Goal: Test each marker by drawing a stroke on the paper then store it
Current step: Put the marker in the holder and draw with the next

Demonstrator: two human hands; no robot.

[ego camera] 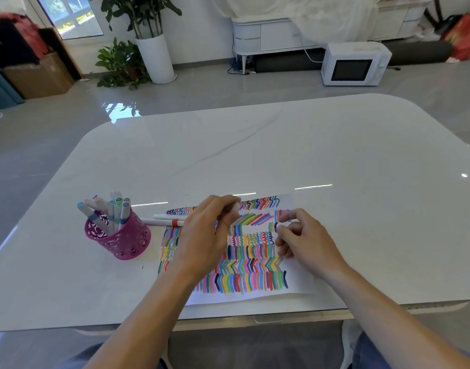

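Nearest, the paper (297,278) lies flat at the front edge of the worktop (335,145), almost filled with coloured strokes; bare white shows mainly at its near right corner. Over it the right hand (305,242) pinches a small dark blue piece (276,226), probably a cap, between thumb and fingertips. The left hand (206,237) curls round a white marker (236,208), mostly hidden in the fist. The step looks like capping or uncapping. It goes best with the barrel held steady, the cap moved straight along it, and any stroke placed on the bare corner. Left of the paper stands the pink holder (122,243) with stored markers (114,209) in it, and just beyond lie two loose markers (162,222).
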